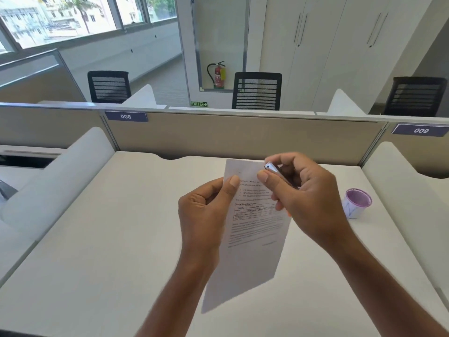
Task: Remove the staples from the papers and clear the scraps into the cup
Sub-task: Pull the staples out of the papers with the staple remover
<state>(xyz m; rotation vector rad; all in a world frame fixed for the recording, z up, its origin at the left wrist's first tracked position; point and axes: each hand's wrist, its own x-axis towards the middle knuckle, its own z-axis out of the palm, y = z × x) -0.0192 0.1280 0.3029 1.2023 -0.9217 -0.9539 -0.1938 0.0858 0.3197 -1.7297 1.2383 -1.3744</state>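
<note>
My left hand is pinching the left edge of the papers, with the thumb lying on the front and the other fingers curled behind, where I cannot see them. My right hand is gripping a small silver tool. Only its shiny tip is showing between thumb and fingers, so I cannot tell surely what tool it is. The tip is hovering over the upper right corner of the papers.

The papers are being held up above the white desk, tilted, and the lower corner is blurred. I cannot tell how many sheets there are. A faint mark near the top edge is too small to identify. The printed text, with bullets and a small table, is too blurred for reading.

The cup is standing upright on the desk, to the right of my right hand and apart from it. It is white with a purple inside, and a blue scribble like "N" is showing on its side.

The partition is carrying the labels "008" and "009". Behind it a green EXIT sign is showing.
</note>
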